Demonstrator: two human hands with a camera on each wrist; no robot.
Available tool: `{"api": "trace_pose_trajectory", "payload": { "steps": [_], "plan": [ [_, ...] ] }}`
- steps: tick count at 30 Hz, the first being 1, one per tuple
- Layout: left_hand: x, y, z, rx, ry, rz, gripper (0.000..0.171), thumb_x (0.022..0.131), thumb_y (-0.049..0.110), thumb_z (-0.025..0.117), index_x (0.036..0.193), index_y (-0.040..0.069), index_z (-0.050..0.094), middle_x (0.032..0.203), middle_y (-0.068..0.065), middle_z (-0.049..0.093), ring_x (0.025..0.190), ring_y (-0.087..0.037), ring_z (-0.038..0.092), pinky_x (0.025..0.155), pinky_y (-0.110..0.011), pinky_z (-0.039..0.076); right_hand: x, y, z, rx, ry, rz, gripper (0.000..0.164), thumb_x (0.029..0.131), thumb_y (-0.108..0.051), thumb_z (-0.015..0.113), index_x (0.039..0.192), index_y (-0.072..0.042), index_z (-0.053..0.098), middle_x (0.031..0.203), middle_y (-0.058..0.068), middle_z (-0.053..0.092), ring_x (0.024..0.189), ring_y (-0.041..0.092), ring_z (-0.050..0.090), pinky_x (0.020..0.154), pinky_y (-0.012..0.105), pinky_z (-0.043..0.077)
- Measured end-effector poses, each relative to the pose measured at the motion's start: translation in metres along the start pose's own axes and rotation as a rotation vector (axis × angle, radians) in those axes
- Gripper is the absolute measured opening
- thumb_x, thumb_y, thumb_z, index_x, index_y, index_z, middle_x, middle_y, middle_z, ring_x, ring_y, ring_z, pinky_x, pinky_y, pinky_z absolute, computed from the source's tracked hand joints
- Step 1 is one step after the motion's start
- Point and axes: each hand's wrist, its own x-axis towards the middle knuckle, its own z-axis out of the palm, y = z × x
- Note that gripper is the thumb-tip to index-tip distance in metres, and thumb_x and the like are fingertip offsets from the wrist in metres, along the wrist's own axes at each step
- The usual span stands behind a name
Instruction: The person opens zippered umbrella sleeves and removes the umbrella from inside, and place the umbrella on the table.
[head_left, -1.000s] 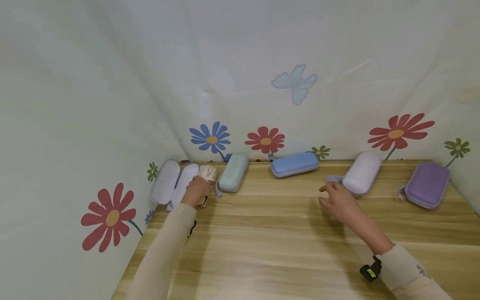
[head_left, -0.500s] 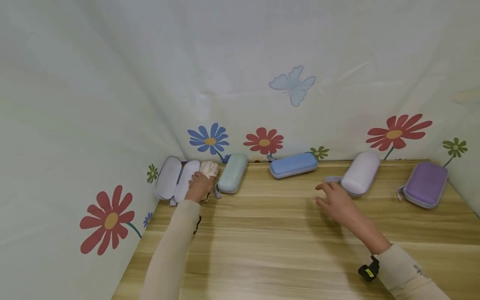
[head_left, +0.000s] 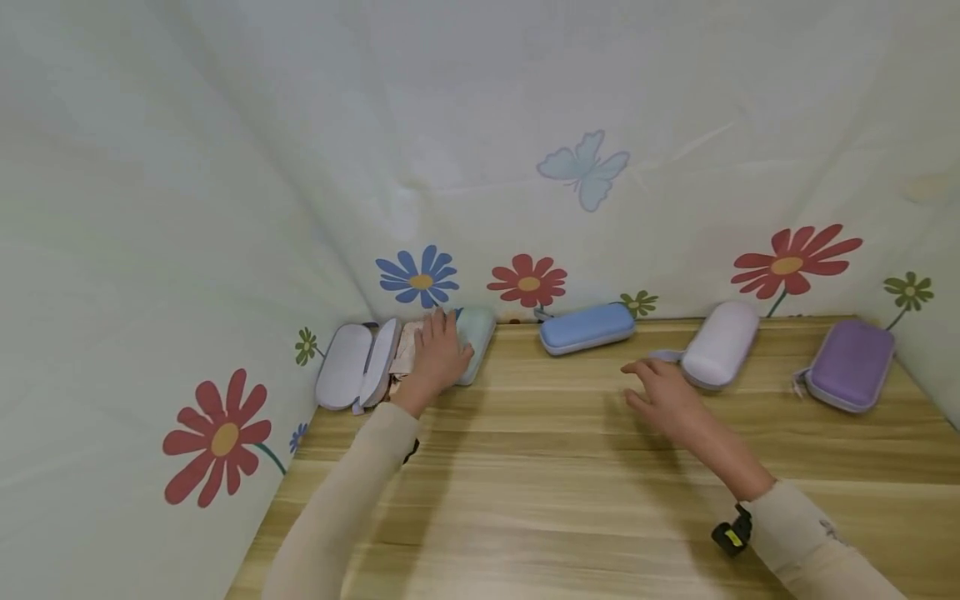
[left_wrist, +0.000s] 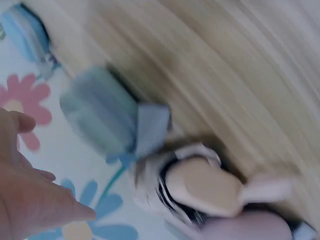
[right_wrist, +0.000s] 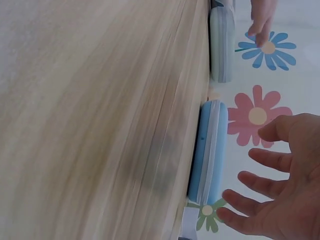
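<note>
In the head view my left hand (head_left: 438, 354) hovers over the pale green zip case (head_left: 474, 333), fingers spread and nothing in them. The left wrist view shows this hand (left_wrist: 40, 190) apart from the green case (left_wrist: 102, 107). To its left are a crumpled beige cloth item (head_left: 405, 346) and a pale lavender hinged case (head_left: 348, 367) that lies unfolded, one half tilted up. My right hand (head_left: 663, 400) holds nothing, its fingers loosely bent, near the strap of the whitish lavender case (head_left: 722, 346). The right wrist view also shows those fingers loose (right_wrist: 285, 185).
A blue zip case (head_left: 587, 329) lies against the back wall, and a purple case (head_left: 853, 365) at the far right. The wooden table (head_left: 525, 492) meets a white flowered sheet (head_left: 480, 183) behind and at the left.
My left hand has let go at the beige cloth item and moved right, over the green case. The lavender case's right half now tilts up. My right hand has shifted slightly left.
</note>
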Motion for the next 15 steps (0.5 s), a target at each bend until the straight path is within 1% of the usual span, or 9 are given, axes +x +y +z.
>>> {"api": "trace_pose_trajectory", "payload": {
  "steps": [3,6,9,11,13,15],
  "plan": [
    [0.000,0.018,0.007,0.030,-0.023,0.034,0.077,0.107,0.039,0.047,0.162,0.000,0.010,0.167,-0.025,0.006,0.154,-0.044,0.001,0.122,-0.060,0.010,0.006,-0.001,0.002,-0.026,-0.004,-0.033,0.045,0.101,-0.017,0.063,0.139,0.006,0.055,0.140,0.034,0.050,0.125,0.053,0.051,0.101,0.064,0.042],
    [0.001,0.027,0.018,0.059,-0.043,0.022,0.080,0.108,0.046,0.042,0.162,0.000,0.006,0.168,-0.024,0.002,0.155,-0.043,0.000,0.123,-0.058,0.010,0.013,-0.001,0.010,-0.068,-0.009,-0.058,0.050,0.102,-0.021,0.062,0.144,0.004,0.052,0.146,0.033,0.046,0.132,0.054,0.044,0.106,0.066,0.036],
    [0.002,0.032,0.028,0.082,-0.050,-0.040,0.082,0.108,0.050,0.038,0.162,-0.002,0.005,0.168,-0.026,0.002,0.155,-0.043,0.002,0.123,-0.056,0.010,0.019,-0.002,0.020,-0.091,-0.030,-0.089,0.053,0.102,-0.023,0.061,0.147,0.002,0.050,0.150,0.032,0.042,0.137,0.055,0.038,0.109,0.068,0.031],
    [0.003,0.034,0.034,0.089,-0.064,-0.086,0.083,0.108,0.050,0.036,0.161,-0.004,0.004,0.166,-0.029,0.003,0.154,-0.044,0.003,0.123,-0.056,0.009,0.024,-0.004,0.025,-0.092,-0.044,-0.117,0.053,0.101,-0.022,0.062,0.147,0.002,0.050,0.151,0.033,0.041,0.138,0.056,0.036,0.110,0.069,0.030],
    [0.003,0.038,0.037,0.090,-0.071,-0.128,0.083,0.108,0.050,0.036,0.160,-0.006,0.005,0.166,-0.030,0.004,0.154,-0.045,0.005,0.123,-0.056,0.008,0.028,-0.006,0.030,-0.101,-0.058,-0.143,0.054,0.100,-0.022,0.062,0.148,0.002,0.049,0.154,0.032,0.039,0.139,0.056,0.035,0.111,0.068,0.029],
    [0.003,0.041,0.038,0.088,-0.078,-0.151,0.082,0.108,0.050,0.036,0.160,-0.006,0.004,0.166,-0.030,0.004,0.154,-0.045,0.005,0.123,-0.056,0.008,0.033,-0.009,0.035,-0.114,-0.066,-0.164,0.055,0.101,-0.022,0.062,0.149,0.001,0.049,0.155,0.031,0.037,0.140,0.056,0.034,0.112,0.066,0.030]
  ]
}}
